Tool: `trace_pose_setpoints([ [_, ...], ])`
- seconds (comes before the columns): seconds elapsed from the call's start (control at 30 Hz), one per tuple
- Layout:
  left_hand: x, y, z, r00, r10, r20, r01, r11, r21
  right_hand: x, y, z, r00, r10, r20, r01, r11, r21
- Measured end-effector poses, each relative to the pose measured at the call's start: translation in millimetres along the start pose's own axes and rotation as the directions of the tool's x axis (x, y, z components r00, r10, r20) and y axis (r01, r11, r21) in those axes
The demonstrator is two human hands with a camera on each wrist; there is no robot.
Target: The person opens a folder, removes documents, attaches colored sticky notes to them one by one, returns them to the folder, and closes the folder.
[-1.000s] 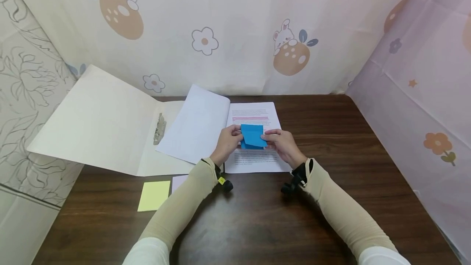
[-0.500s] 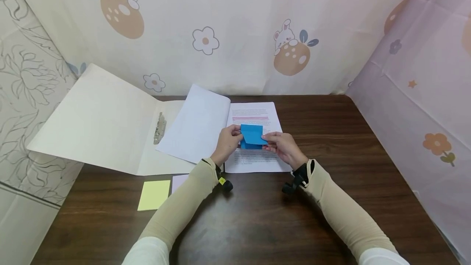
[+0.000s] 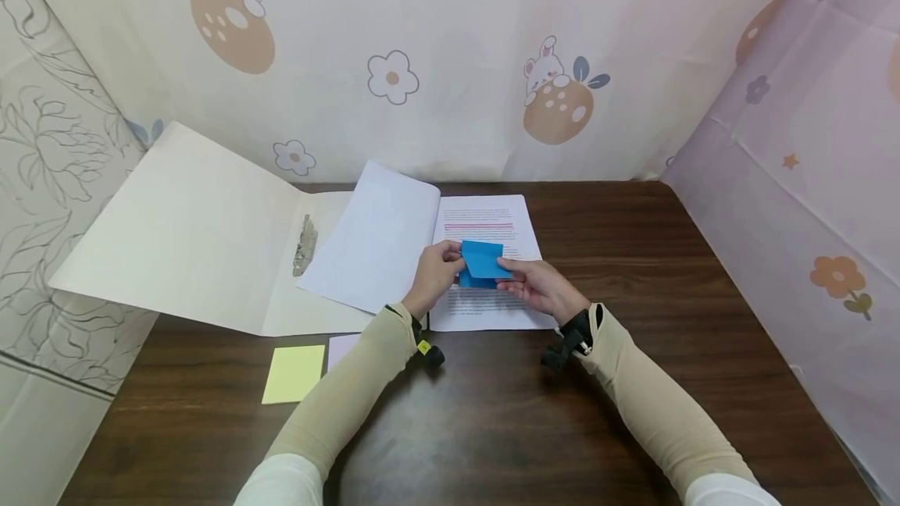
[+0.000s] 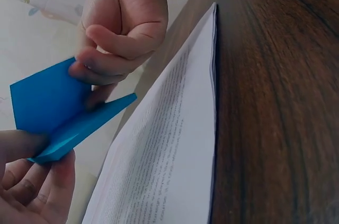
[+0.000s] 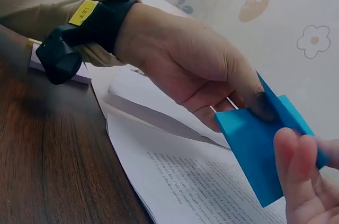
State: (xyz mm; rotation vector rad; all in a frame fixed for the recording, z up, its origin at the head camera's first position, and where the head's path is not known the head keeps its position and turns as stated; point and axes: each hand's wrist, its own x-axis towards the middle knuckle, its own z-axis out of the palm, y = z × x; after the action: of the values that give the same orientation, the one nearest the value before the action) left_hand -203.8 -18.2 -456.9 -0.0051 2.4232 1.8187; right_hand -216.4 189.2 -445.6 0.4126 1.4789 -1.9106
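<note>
A blue sticky note pad (image 3: 483, 260) is held in the air over the printed page (image 3: 485, 217) of an open stack of papers. My left hand (image 3: 434, 276) pinches the pad at its left side, thumb on the inner face in the left wrist view. From the right, my right hand (image 3: 540, 286) pinches the raised top part of the pad (image 4: 47, 97) between thumb and fingers. A gap shows between that raised blue sheet and the thicker part below, joined along one edge. How many sheets are raised cannot be told.
A white folder (image 3: 190, 233) with a metal clip (image 3: 305, 247) lies open at the left, turned pages (image 3: 376, 240) resting over it. Yellow sticky notes (image 3: 294, 374) and a partly covered purple pad (image 3: 341, 348) lie on the brown table (image 3: 450, 443) before it.
My right hand has shifted slightly down and towards me along the raised blue sheet. The left hand keeps its grip with almost no movement.
</note>
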Motion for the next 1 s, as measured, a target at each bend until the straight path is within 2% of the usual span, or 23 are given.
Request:
trace_pose_setpoints([
  [0.17,-0.6,-1.0,-1.1,1.000,0.008,0.029,-0.010,0.998,0.065,-2.4,-4,2,1.000,-0.001,-0.005,0.001,1.000,0.026],
  [0.3,-0.6,0.8,-2.7,0.999,0.035,0.037,-0.039,0.992,0.121,-7.6,-11,4,0.999,-0.032,-0.006,0.033,0.996,0.081],
  [0.4,-0.2,3.2,-3.3,0.998,0.055,0.039,-0.061,0.984,0.167,-12.0,-17,5,1.000,-0.023,0.001,0.022,0.992,0.124],
  [0.53,-1.2,6.4,-3.7,0.997,0.063,0.035,-0.070,0.967,0.245,-16.8,-22,6,1.000,-0.003,0.015,0.000,0.988,0.155],
  [0.73,-2.9,10.3,-5.6,0.995,0.098,0.006,-0.094,0.934,0.344,-18.4,-24,3,1.000,-0.015,0.026,0.010,0.979,0.205],
  [1.0,-5.1,10.4,-7.7,0.996,0.093,0.012,-0.089,0.902,0.423,-22.7,-21,0,0.997,-0.008,0.070,-0.010,0.966,0.258],
])
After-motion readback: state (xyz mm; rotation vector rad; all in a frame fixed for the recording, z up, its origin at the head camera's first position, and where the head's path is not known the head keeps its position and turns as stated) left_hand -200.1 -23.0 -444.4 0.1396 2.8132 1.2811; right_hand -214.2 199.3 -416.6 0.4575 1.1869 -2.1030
